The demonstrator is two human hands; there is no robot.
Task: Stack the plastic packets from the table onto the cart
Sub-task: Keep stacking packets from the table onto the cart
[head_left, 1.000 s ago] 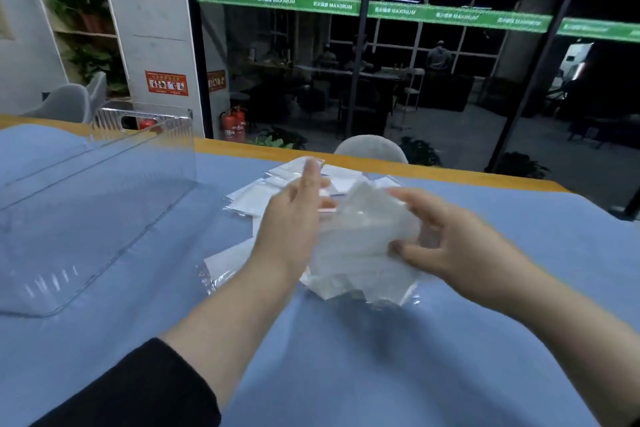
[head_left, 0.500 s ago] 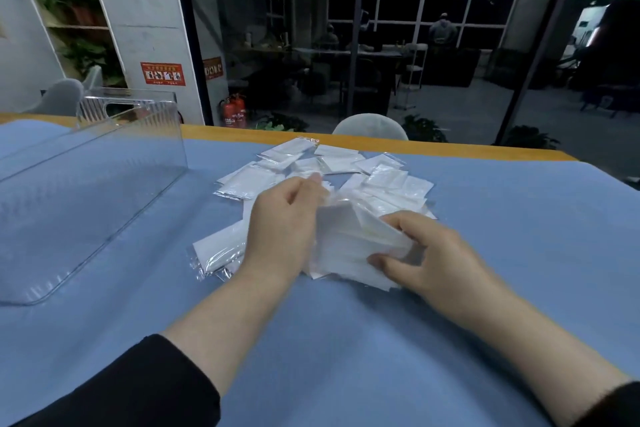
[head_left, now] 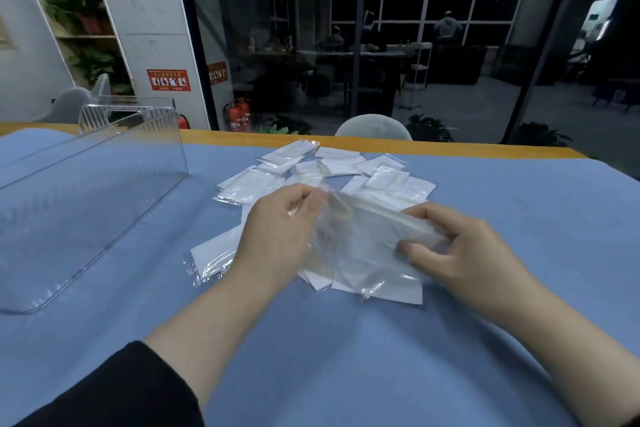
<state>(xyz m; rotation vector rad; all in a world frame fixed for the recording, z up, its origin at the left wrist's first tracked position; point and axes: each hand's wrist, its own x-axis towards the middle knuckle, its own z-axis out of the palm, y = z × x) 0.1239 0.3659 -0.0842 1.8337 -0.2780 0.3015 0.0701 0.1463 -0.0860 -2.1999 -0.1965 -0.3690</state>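
Packets point(head_left: 332, 170) lie scattered on the blue bench point(head_left: 502, 218); both hands, left point(head_left: 280, 236) and right point(head_left: 460, 250), pinch a small bundle point(head_left: 363, 246) above the pile. Looks light, floppy and slippery, so I'd grip the edges firmly.

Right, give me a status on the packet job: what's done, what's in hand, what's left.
Done: nothing visible; the clear bin on the blue cloth holds no packets, and no cart is in view.
In hand: the left hand and right hand hold a small bunch of packets between them.
Left: the scattered pile of packets behind the hands.
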